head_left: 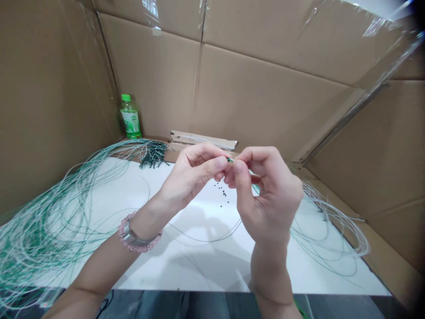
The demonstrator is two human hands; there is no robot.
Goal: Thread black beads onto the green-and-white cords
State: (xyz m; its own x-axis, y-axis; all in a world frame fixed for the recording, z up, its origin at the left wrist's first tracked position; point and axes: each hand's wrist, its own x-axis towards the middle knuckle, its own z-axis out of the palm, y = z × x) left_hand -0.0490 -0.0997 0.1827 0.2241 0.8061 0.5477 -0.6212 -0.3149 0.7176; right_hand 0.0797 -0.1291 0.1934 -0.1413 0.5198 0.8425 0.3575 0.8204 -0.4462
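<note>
Both hands meet above the middle of the white table surface (186,266). My left hand (199,173) pinches a thin green wire (230,160) between thumb and index finger. My right hand (265,186) pinches the same wire just to the right, its fingertips almost touching the left ones. Only a short green and whitish piece shows between the fingertips; the rest there is hidden. A thin strand hangs in a curve below the hands. Several tiny black pieces (224,193) lie scattered on the white surface beneath them.
A large tangle of green and white wires (66,212) covers the left side, its dark ends bunched (153,154) at the back. More loops (345,230) lie right. A green bottle (130,119) stands back left. Cardboard walls (265,97) surround the table.
</note>
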